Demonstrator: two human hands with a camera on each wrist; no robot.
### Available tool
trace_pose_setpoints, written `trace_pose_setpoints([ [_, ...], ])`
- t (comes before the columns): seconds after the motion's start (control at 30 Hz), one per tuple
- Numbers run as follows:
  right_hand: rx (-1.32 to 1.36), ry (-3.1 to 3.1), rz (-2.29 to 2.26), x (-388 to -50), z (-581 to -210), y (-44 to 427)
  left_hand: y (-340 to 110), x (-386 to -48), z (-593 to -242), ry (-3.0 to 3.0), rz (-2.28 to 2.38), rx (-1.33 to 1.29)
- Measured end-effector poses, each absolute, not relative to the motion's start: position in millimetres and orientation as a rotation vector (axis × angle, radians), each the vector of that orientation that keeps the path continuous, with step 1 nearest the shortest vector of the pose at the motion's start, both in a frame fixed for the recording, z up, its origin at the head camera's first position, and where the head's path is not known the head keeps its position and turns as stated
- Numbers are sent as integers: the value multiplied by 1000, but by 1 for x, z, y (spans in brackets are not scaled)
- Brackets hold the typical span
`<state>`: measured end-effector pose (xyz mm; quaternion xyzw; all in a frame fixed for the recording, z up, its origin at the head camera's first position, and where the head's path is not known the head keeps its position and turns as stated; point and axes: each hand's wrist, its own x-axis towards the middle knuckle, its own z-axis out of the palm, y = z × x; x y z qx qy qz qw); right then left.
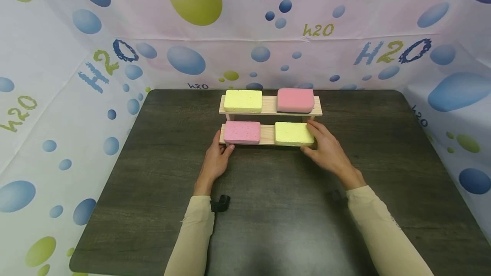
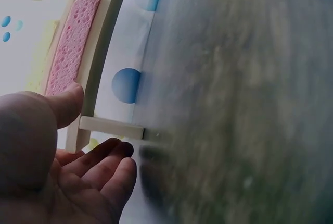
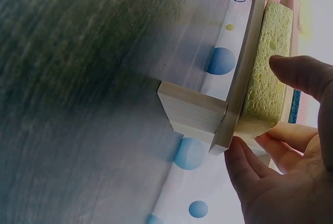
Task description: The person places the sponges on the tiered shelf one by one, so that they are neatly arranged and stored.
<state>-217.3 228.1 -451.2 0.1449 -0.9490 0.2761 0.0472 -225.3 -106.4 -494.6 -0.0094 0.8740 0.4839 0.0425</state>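
A two-tier wooden shelf (image 1: pixel 267 135) stands toward the back of the dark table, bearing sponges on both levels. At its lower left end is my left hand (image 1: pixel 215 163), the thumb in front beside a pink sponge (image 1: pixel 242 132) and the fingers round the plank's end. My right hand (image 1: pixel 328 150) holds the right end of a yellow sponge (image 1: pixel 293 134) on the lower plank. In the right wrist view, the thumb lies against that sponge (image 3: pixel 270 62), while other fingers reach its end and the shelf's corner.
On the upper plank sit another yellow sponge (image 1: pixel 243 101) at left and a pink sponge (image 1: pixel 295 100) with a dark underside at right. The dark wooden table (image 1: pixel 268 208) extends around the shelf. A wall covering (image 1: pixel 238 29) with bubbles and lettering rises behind and beside it.
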Motion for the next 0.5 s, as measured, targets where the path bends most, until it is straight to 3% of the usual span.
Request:
trace_pose_setpoints([
  [0.5, 396, -2911, 867, -220, -450, 231, -123, -230, -480, 2846, 1173, -67],
])
